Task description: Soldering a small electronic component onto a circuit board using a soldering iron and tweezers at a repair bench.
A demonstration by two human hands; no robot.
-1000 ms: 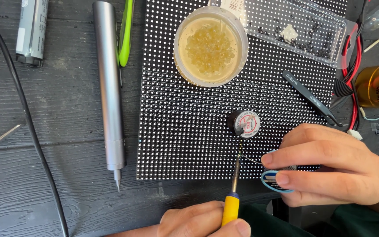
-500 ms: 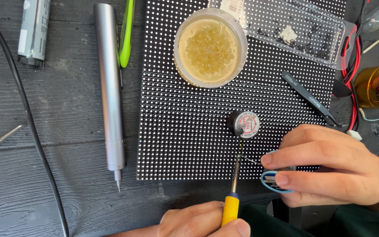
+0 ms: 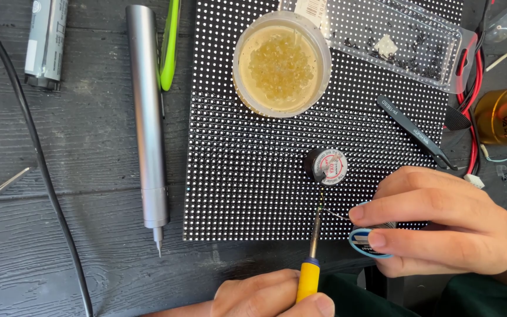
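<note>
No real change over the last second: both hands hold the same pose, nothing on the table [image 3: 60, 176] has shifted, so the joint is still being worked. Left hand [image 3: 277, 296] stays wrapped around the yellow-handled soldering iron [image 3: 312, 258], its tip on the LED panel [image 3: 247, 170] near the lower edge. Right hand [image 3: 441, 226] pinches a small blue solder spool [image 3: 365, 243], feeding a thin wire to the tip. Black spool [image 3: 327, 166], tweezers [image 3: 418, 134] and flux jar [image 3: 281, 63] lie untouched on the panel.
</note>
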